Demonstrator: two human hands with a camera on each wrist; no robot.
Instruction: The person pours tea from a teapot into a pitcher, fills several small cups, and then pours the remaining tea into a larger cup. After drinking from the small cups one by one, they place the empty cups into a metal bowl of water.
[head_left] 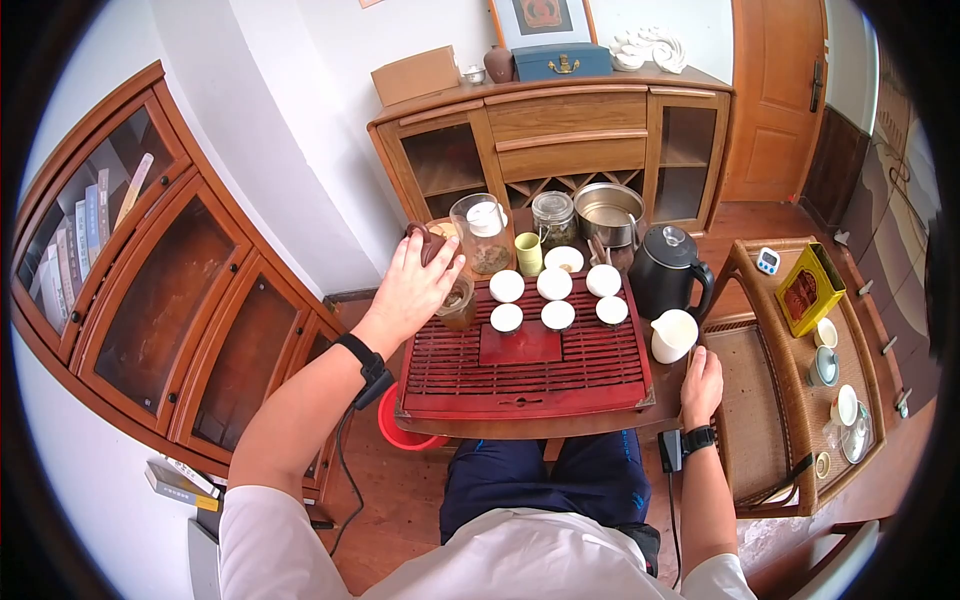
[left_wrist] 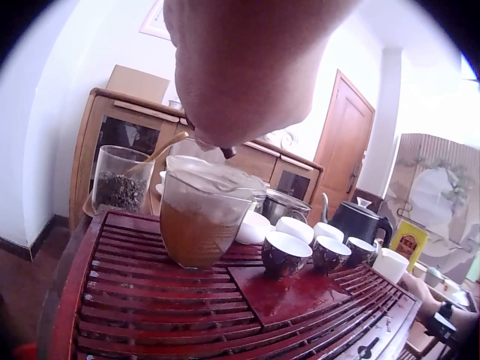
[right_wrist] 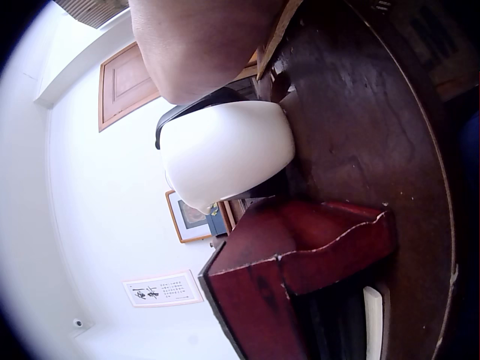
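"Holding a small brown pot point(head_left: 432, 246), the left hand point(head_left: 405, 290) has its fingers bent round it, up near the middle of the head view. What could go wrong?"

"It could slip. I think the pot could be wet or hot, and only one hand has it."

"What's under it?"

"A glass jug point(left_wrist: 199, 232) with brown tea in it. It stands on the red tray point(head_left: 530, 385), at the tray's upper left in the head view. If the pot dropped, it could hit the jug, and the glass might crack."

"Could tea spill?"

"Yes. If the pot tipped and wasn't right over the jug, tea could miss. I can't tell if it's tipped now."

"And the cups?"

"The white-topped cups point(head_left: 558, 316) are close together, to the right of the jug. A big swing of the arm could knock one over."

"What about the right hand point(head_left: 703, 385)?"

"It's at the edge of the worktop point(head_left: 668, 378), right of the tray. I can't tell if its fingers are open or closed. The white jug point(head_left: 673, 336) is just beside it, so a quick bump could push that over."
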